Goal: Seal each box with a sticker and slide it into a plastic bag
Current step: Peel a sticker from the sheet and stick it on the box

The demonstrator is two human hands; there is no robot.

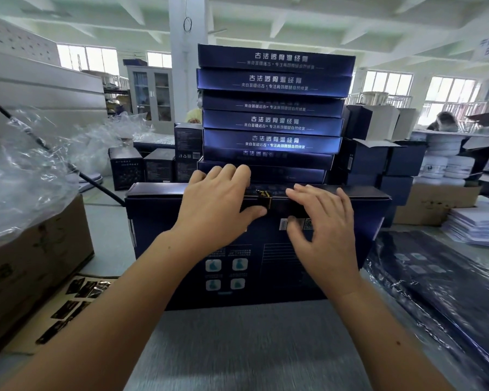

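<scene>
A dark navy cardboard box (pixel 254 255), flat and rectangular with a matte face printed in pale icons and a barcode, is standing on edge on the grey, finely ribbed table (pixel 246 348), its broad side facing the person. A small black-and-gold sticker (pixel 264 199) is lying folded over the middle of the box's top edge. The left hand (pixel 218 201) is gripping that edge just left of the sticker, its fingers curling over the far side and its thumb pressing on the near face right beside the sticker. The right hand (pixel 322 221) is resting just right of the sticker with fingers spread and loose, fingertips touching the top edge, holding nothing. Directly behind the box, a tall stack of boxes (pixel 271 108) of the same glossy navy card is rising, white lettering on their sides. Brown backing sheets of stickers (pixel 76 300) are lying at the left beside a brown carton (pixel 26 263) topped with crinkled clear film, and shiny plastic-bagged boxes (pixel 435 277) are lying at the right.
</scene>
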